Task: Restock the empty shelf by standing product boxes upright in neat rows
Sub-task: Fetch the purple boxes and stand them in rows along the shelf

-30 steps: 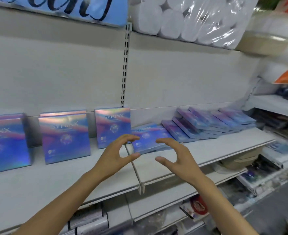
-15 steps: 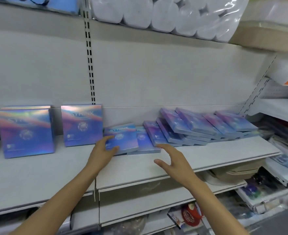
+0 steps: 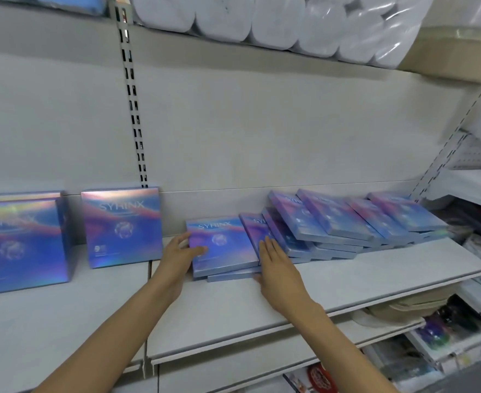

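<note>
Both hands have closed in over the last second: left hand (image 3: 181,252) now grips the left edge of the top flat box (image 3: 222,245), thumb on its face, while right hand (image 3: 276,265) lies nearly flat on its right edge, fingers straight. On the shelf (image 3: 347,282), standing boxes (image 3: 121,226) wait to its left and the toppled stack (image 3: 347,222) to its right; lifting this one upright looks imminent.
</note>
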Action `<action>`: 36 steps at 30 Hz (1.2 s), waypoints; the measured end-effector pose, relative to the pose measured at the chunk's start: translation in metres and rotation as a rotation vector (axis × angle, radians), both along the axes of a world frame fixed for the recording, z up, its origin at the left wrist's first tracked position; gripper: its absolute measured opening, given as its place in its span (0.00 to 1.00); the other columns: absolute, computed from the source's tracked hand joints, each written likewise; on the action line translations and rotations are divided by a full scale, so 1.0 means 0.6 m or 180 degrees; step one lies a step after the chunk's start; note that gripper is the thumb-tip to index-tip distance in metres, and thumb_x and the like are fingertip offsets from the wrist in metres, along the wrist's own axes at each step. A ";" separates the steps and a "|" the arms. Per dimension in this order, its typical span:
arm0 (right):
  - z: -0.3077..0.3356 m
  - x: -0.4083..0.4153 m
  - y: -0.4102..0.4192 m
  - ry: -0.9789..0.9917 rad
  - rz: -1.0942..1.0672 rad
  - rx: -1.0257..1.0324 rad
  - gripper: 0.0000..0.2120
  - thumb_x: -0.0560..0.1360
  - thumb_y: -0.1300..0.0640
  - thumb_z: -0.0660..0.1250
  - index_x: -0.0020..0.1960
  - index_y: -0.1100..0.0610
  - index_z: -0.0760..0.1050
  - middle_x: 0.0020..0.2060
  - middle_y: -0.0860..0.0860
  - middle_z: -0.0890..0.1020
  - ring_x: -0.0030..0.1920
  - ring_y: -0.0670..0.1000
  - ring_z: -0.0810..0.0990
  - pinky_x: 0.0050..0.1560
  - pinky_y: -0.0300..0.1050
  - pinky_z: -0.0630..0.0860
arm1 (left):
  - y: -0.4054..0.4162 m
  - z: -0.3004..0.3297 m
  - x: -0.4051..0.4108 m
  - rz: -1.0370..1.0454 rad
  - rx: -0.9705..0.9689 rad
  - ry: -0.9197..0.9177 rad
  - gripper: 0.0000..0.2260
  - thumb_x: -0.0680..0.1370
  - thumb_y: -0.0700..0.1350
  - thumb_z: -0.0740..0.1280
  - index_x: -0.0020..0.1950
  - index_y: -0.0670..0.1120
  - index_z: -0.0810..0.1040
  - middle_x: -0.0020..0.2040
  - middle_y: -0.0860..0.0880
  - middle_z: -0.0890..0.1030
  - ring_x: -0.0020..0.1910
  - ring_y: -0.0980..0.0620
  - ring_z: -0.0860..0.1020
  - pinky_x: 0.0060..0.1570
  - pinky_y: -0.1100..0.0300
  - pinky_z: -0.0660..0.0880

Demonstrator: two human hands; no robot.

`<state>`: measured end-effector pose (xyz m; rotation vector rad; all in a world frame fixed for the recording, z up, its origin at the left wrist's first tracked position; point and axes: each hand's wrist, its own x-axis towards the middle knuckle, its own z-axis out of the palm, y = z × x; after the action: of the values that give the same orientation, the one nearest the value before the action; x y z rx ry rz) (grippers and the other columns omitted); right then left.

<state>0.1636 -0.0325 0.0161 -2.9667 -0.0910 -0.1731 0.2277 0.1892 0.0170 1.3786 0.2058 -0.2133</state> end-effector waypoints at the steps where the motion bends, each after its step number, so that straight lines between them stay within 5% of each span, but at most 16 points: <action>1: -0.002 0.003 0.004 0.0001 -0.0041 -0.0046 0.35 0.83 0.53 0.61 0.81 0.60 0.45 0.81 0.55 0.48 0.81 0.53 0.48 0.78 0.44 0.50 | -0.004 0.000 0.000 -0.0016 0.0009 0.0006 0.27 0.74 0.33 0.73 0.71 0.45 0.70 0.64 0.44 0.79 0.60 0.42 0.80 0.53 0.55 0.77; 4: -0.009 0.007 0.005 -0.0277 -0.0136 -0.0063 0.35 0.75 0.56 0.73 0.78 0.62 0.62 0.77 0.58 0.65 0.77 0.54 0.64 0.74 0.44 0.63 | -0.010 -0.002 0.003 -0.0015 -0.0091 0.0089 0.24 0.72 0.31 0.74 0.64 0.45 0.71 0.58 0.43 0.82 0.53 0.42 0.82 0.48 0.54 0.79; 6: -0.021 0.009 -0.003 -0.0608 -0.0113 -0.0124 0.37 0.57 0.56 0.86 0.64 0.62 0.80 0.62 0.57 0.82 0.61 0.54 0.82 0.59 0.44 0.78 | -0.009 -0.001 0.003 -0.0120 -0.0176 0.0152 0.21 0.71 0.30 0.74 0.62 0.38 0.76 0.57 0.40 0.84 0.52 0.40 0.84 0.49 0.52 0.81; 9: -0.022 0.005 -0.012 -0.1071 0.0022 -0.0331 0.35 0.44 0.58 0.89 0.51 0.59 0.86 0.48 0.53 0.88 0.46 0.50 0.87 0.40 0.41 0.82 | -0.003 0.005 -0.004 -0.0137 -0.0271 0.0041 0.19 0.72 0.29 0.71 0.61 0.39 0.77 0.55 0.41 0.85 0.49 0.41 0.84 0.44 0.55 0.81; 13: 0.000 0.003 -0.021 -0.1483 -0.0054 -0.0105 0.27 0.58 0.56 0.86 0.55 0.59 0.84 0.51 0.52 0.87 0.44 0.52 0.87 0.31 0.42 0.80 | -0.001 0.030 -0.017 0.0173 -0.0322 -0.0076 0.14 0.76 0.29 0.66 0.58 0.43 0.76 0.49 0.45 0.84 0.43 0.46 0.82 0.36 0.59 0.80; 16: 0.015 -0.007 -0.001 -0.1797 -0.0027 0.0511 0.19 0.76 0.50 0.65 0.62 0.60 0.80 0.49 0.52 0.87 0.39 0.54 0.86 0.29 0.46 0.79 | -0.004 0.038 -0.021 0.0266 -0.0290 -0.0125 0.12 0.77 0.31 0.67 0.56 0.44 0.77 0.49 0.45 0.84 0.45 0.46 0.82 0.44 0.55 0.79; 19: 0.030 -0.014 0.024 -0.1961 0.0259 0.0881 0.24 0.79 0.44 0.57 0.63 0.58 0.80 0.42 0.49 0.86 0.35 0.49 0.82 0.29 0.41 0.76 | -0.017 0.041 -0.030 0.0261 -0.0146 -0.0224 0.07 0.80 0.42 0.67 0.59 0.46 0.78 0.49 0.45 0.84 0.43 0.47 0.82 0.40 0.56 0.78; 22: 0.017 -0.016 0.045 -0.2124 0.1026 0.0521 0.22 0.79 0.47 0.61 0.63 0.60 0.80 0.55 0.52 0.86 0.50 0.49 0.86 0.45 0.41 0.82 | -0.038 0.050 -0.038 0.0150 -0.0158 -0.0287 0.13 0.78 0.52 0.70 0.61 0.48 0.79 0.52 0.45 0.86 0.48 0.44 0.85 0.42 0.51 0.83; 25: 0.000 -0.020 0.043 -0.1991 0.1571 0.0396 0.21 0.76 0.47 0.66 0.63 0.59 0.81 0.61 0.51 0.83 0.61 0.49 0.82 0.58 0.45 0.80 | -0.051 0.053 -0.047 0.0169 -0.0070 -0.0275 0.15 0.78 0.47 0.72 0.63 0.47 0.77 0.54 0.44 0.85 0.46 0.47 0.84 0.36 0.57 0.81; 30: 0.019 -0.021 -0.003 -0.0818 0.1284 0.1971 0.26 0.75 0.40 0.70 0.71 0.49 0.74 0.71 0.36 0.72 0.74 0.38 0.65 0.72 0.37 0.66 | -0.047 0.050 -0.069 0.0226 -0.0043 -0.0422 0.17 0.75 0.41 0.74 0.62 0.49 0.77 0.52 0.45 0.87 0.40 0.49 0.85 0.34 0.57 0.80; 33: 0.043 -0.014 -0.028 -0.0527 0.0625 0.2695 0.34 0.74 0.42 0.72 0.76 0.43 0.63 0.73 0.30 0.64 0.72 0.28 0.59 0.67 0.24 0.60 | -0.048 0.055 -0.091 0.0218 -0.0043 -0.0608 0.19 0.73 0.39 0.75 0.60 0.52 0.76 0.49 0.49 0.87 0.42 0.50 0.86 0.33 0.59 0.80; 36: 0.067 -0.001 -0.040 -0.0227 0.0409 0.3545 0.28 0.73 0.53 0.76 0.68 0.42 0.68 0.62 0.32 0.75 0.59 0.29 0.75 0.53 0.27 0.75 | -0.046 0.059 -0.116 0.0152 -0.0055 -0.0770 0.25 0.70 0.42 0.79 0.64 0.51 0.74 0.52 0.46 0.86 0.47 0.47 0.86 0.34 0.59 0.81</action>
<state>0.1631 -0.0563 0.0564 -1.8401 -0.1359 -0.2174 0.1578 0.1618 0.0526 1.3679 0.0353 -0.0077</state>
